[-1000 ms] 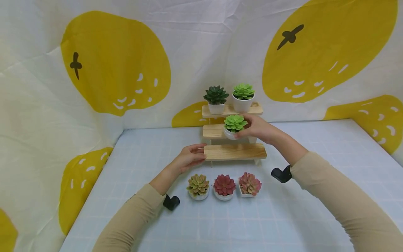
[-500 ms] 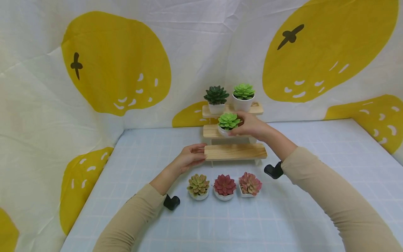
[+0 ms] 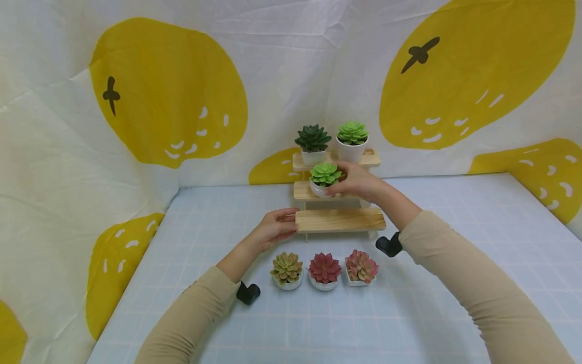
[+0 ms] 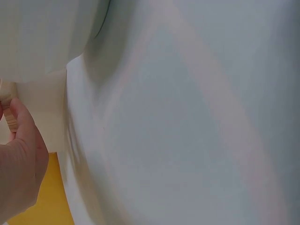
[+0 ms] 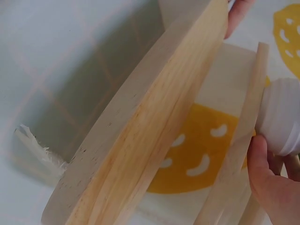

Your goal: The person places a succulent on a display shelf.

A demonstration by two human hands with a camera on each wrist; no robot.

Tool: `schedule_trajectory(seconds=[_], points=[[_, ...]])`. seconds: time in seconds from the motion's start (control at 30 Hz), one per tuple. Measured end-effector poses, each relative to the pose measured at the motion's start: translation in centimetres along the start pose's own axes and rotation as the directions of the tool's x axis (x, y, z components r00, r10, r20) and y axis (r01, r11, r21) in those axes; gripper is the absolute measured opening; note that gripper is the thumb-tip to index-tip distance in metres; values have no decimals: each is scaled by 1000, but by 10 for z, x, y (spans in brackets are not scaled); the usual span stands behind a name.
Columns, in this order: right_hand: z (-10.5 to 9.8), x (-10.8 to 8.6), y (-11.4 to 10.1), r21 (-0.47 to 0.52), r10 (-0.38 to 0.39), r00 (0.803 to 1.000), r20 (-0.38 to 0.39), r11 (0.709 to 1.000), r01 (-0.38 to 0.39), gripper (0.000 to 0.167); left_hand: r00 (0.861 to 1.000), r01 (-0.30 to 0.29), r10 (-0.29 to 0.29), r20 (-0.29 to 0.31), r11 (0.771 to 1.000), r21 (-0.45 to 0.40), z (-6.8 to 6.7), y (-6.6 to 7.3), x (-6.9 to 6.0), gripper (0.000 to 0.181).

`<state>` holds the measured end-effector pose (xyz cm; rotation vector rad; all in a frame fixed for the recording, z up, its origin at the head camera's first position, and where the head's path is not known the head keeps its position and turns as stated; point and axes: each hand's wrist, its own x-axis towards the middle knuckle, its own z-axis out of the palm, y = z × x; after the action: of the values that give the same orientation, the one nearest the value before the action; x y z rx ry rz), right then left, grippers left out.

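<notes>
The right hand [image 3: 356, 182] pinches the white pot of a light green succulent [image 3: 325, 174] at the left part of the middle shelf [image 3: 301, 191]. In the right wrist view the pot [image 5: 281, 117] is against the shelf edge, thumb [image 5: 260, 161] beside it; whether it bears its weight on the shelf I cannot tell. The left hand [image 3: 271, 230] grips the left end of the bottom wooden shelf [image 3: 340, 220]. Its fingers also show at a board end in the left wrist view [image 4: 23, 154]. On the top shelf [image 3: 297, 163] stand a dark green succulent [image 3: 312, 138] and a light green one [image 3: 352, 134].
In front of the stand, three potted succulents sit in a row on the table [image 3: 336, 328]: yellow-green [image 3: 286, 268], dark red [image 3: 324, 268] and pink [image 3: 361, 266]. A white cloth with yellow fruit shapes [image 3: 168, 91] hangs behind and at the left.
The right hand has moved left along the middle shelf with the light green succulent, from near its centre to its left part. The left hand has stayed at the bottom shelf's end.
</notes>
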<state>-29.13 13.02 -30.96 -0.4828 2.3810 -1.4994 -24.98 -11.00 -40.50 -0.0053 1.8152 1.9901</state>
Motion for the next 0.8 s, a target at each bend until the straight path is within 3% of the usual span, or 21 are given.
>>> schedule_trajectory(seconds=[0.8], points=[[4,0,-3,13,31,999,-25,999,-31,66,1000,1,-1,-10,1000,0,1,1,-2,51]])
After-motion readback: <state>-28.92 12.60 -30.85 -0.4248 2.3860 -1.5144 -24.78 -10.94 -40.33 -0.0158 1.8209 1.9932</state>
